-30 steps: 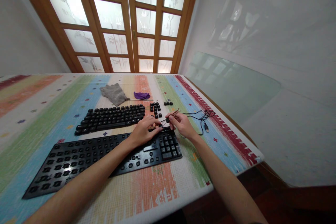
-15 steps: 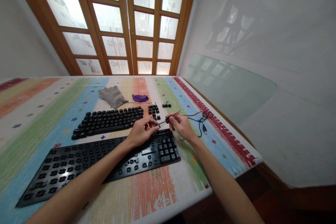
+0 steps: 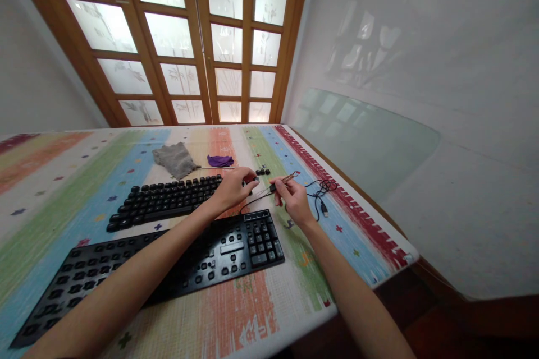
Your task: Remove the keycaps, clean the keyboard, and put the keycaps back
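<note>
My left hand (image 3: 234, 188) is closed in a pinch above the loose keycaps behind the keyboard, with a small dark keycap (image 3: 256, 180) at its fingertips. A wire keycap puller (image 3: 273, 187) with a black grip is in my right hand (image 3: 292, 200), its thin wires pointing left and brownish ends sticking out behind my fingers. The black keyboard (image 3: 229, 261) lies in front of me, partly under my left forearm. Its left and middle sections show bare key sockets, while keycaps sit on the number pad (image 3: 263, 241).
Removed keycaps (image 3: 168, 199) stand in rows behind the keyboard, with a few more (image 3: 263, 172) at the back. A grey cloth (image 3: 174, 160), a purple cloth (image 3: 220, 161) and a thin rod lie farther off. The coiled USB cable (image 3: 322, 188) is at right.
My left hand has moved away from the puller's wire end, back toward the loose keycaps, with the keycap. My right hand still holds the puller. The view has shifted slightly.
</note>
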Action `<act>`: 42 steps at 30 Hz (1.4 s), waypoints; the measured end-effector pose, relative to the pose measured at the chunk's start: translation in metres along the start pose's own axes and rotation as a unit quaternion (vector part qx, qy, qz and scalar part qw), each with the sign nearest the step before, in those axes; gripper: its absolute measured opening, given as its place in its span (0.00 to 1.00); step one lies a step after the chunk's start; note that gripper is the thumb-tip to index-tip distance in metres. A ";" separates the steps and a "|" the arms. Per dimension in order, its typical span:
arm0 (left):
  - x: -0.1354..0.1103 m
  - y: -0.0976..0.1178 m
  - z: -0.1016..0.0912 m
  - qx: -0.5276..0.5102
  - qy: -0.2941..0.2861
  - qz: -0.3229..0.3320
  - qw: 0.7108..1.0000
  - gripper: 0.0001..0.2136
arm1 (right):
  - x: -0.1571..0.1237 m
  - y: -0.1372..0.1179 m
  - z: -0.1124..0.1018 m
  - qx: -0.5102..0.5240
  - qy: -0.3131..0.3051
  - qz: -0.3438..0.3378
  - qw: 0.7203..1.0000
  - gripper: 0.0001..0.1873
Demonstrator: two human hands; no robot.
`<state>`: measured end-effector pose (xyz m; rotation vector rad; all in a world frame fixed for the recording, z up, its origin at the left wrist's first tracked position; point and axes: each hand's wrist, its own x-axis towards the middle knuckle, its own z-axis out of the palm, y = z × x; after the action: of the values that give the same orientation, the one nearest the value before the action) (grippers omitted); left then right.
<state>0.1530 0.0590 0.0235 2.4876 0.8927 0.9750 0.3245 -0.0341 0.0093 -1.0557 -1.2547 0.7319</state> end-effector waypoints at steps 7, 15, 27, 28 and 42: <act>0.034 -0.013 0.033 0.142 -0.098 -0.020 0.985 0.05 | 0.001 -0.005 -0.004 -0.004 0.015 -0.003 1.000 0.23; 0.047 -0.027 0.050 0.165 -0.111 -0.049 0.979 0.07 | 0.001 -0.005 -0.005 -0.001 0.013 0.001 1.000 0.23; 0.047 -0.032 0.054 0.164 -0.087 -0.039 0.982 0.07 | -0.001 -0.009 -0.007 -0.041 -0.075 0.020 0.996 0.23; 0.046 -0.031 0.053 0.162 -0.082 -0.037 0.983 0.07 | -0.001 -0.010 -0.008 -0.043 -0.086 0.023 0.995 0.23; -0.032 -0.007 0.013 0.073 -0.010 0.049 0.996 0.09 | -0.005 -0.010 -0.010 -0.114 -0.238 0.002 0.964 0.19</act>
<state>0.1409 0.0422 -0.0048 2.6823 0.8718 0.9443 0.3317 -0.0445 0.0172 -1.1033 -1.7831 0.8938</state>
